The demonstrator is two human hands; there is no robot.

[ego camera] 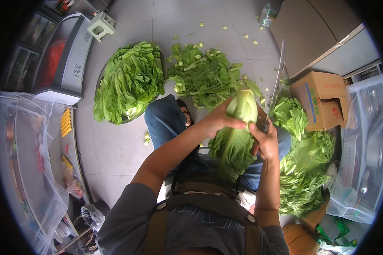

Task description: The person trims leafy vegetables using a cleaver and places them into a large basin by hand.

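Observation:
A head of leafy greens [242,108] hangs over my lap, its pale stem base up and its leaves drooping down. My left hand [221,119] grips the stalks from the left, thumb across the front. Against the right side of the stalks rests the thumb of my right hand [265,137], which also holds a knife by its handle. The knife's long blade [278,79] points up and away from me. Trimmed leaves and cut stem ends [207,73] lie heaped on the floor ahead. To their left, a wide round basin [162,63] is piled with loose green leaves [131,79].
More whole heads of greens [303,172] are stacked at my right, beside a cardboard box [319,98]. A plastic stool [101,26] and a display fridge [63,57] stand at the far left. A plastic bottle [266,16] is near the brown cabinet [306,32]. Plastic-draped shelves [35,153] flank the left.

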